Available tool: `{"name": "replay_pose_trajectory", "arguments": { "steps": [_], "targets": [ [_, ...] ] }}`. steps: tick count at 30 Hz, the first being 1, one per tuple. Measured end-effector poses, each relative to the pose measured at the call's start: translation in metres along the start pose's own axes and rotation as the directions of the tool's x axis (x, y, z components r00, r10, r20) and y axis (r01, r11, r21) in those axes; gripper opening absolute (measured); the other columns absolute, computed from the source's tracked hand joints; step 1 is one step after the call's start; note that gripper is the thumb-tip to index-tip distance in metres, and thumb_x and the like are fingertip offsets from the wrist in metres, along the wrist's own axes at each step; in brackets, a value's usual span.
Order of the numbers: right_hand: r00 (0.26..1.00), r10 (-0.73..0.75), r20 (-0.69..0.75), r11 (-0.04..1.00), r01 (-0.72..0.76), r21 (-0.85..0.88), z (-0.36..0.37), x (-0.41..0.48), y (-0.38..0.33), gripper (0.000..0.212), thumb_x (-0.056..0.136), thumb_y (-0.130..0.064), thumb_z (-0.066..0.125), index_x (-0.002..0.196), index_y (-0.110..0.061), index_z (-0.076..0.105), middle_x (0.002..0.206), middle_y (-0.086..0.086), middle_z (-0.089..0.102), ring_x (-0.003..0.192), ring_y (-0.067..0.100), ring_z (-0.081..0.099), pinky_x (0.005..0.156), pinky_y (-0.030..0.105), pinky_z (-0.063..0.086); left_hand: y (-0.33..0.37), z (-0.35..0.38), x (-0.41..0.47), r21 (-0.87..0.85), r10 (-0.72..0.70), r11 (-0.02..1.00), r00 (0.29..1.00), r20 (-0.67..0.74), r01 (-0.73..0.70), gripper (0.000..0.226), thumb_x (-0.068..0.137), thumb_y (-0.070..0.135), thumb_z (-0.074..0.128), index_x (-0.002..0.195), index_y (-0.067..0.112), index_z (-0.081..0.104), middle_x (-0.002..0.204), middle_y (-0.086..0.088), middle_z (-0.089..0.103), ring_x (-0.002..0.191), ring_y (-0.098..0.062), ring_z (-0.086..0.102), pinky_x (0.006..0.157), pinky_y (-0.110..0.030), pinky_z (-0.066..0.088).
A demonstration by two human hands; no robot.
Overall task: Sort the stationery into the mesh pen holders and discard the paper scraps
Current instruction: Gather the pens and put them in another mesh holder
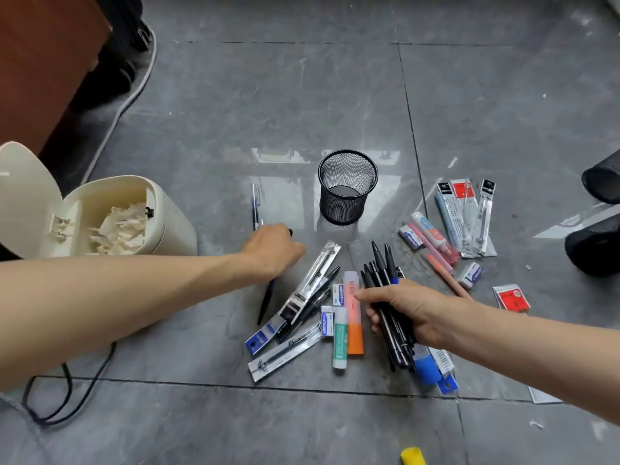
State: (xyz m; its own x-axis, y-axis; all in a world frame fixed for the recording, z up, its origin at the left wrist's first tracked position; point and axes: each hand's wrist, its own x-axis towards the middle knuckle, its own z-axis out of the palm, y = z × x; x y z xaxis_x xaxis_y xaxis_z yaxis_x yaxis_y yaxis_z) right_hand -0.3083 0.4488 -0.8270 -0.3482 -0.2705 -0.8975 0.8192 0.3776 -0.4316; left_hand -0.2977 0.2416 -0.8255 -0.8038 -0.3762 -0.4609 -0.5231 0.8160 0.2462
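Observation:
My right hand (pixel 407 308) grips a bundle of several black pens (pixel 385 290), tips pointing up and away. My left hand (pixel 273 248) is closed over a dark blue pen (pixel 266 302) lying on the floor. An empty black mesh pen holder (pixel 347 186) stands upright just beyond both hands. Loose stationery lies between them: packaged refills (pixel 310 280), erasers (pixel 327 325), a glue stick (pixel 339 342) and an orange highlighter (pixel 355 327). A cream bin (pixel 167 213) at the left stands with its lid up, crumpled paper scraps (pixel 120 229) inside.
More packets, erasers and pink pens (pixel 463 216) lie to the right. Two more mesh holders (pixel 600 182) lie on their sides at the right edge. A blue pen (pixel 255 204) lies left of the upright holder. A black cable (pixel 67 391) loops at lower left. A yellow object (pixel 413 456) sits at the bottom.

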Motion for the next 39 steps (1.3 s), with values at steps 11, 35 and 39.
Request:
{"name": "replay_pose_trajectory", "arguments": {
  "steps": [11, 35, 39],
  "targets": [
    [1.000, 0.008, -0.027, 1.000, -0.009, -0.011, -0.002, -0.016, -0.009, 0.012, 0.081, -0.009, 0.070, 0.079, -0.002, 0.060, 0.053, 0.007, 0.055, 0.043, 0.016, 0.051, 0.044, 0.024, 0.047, -0.032, -0.041, -0.024, -0.696, 0.043, 0.716, 0.991, 0.125, 0.057, 0.021, 0.084, -0.007, 0.062, 0.079, 0.007, 0.046, 0.068, -0.015, 0.059, 0.048, -0.014, 0.063, 0.048, -0.022, 0.053],
    [0.995, -0.103, 0.000, 0.989, 0.103, 0.108, 0.084, 0.016, -0.025, 0.015, 0.080, -0.002, 0.070, 0.080, -0.002, 0.055, 0.050, 0.011, 0.050, 0.035, 0.015, 0.046, 0.045, 0.026, 0.044, -0.055, -0.026, 0.013, -0.613, -0.352, 0.731, 0.935, 0.037, 0.300, 0.013, 0.082, -0.001, 0.044, 0.076, 0.009, 0.049, 0.059, -0.008, 0.049, 0.048, -0.021, 0.040, 0.041, -0.022, 0.025],
    [0.995, -0.098, 0.024, 0.964, 0.089, 0.249, 0.084, 0.024, -0.019, 0.016, 0.080, -0.003, 0.071, 0.081, -0.002, 0.055, 0.051, 0.011, 0.052, 0.035, 0.014, 0.048, 0.041, 0.023, 0.046, -0.055, 0.004, 0.040, -0.596, -0.423, 0.744, 0.904, -0.069, 0.302, 0.004, 0.084, 0.012, 0.054, 0.084, 0.009, 0.050, 0.084, -0.019, 0.059, 0.085, -0.035, 0.056, 0.059, -0.034, 0.035]
  ]
}}
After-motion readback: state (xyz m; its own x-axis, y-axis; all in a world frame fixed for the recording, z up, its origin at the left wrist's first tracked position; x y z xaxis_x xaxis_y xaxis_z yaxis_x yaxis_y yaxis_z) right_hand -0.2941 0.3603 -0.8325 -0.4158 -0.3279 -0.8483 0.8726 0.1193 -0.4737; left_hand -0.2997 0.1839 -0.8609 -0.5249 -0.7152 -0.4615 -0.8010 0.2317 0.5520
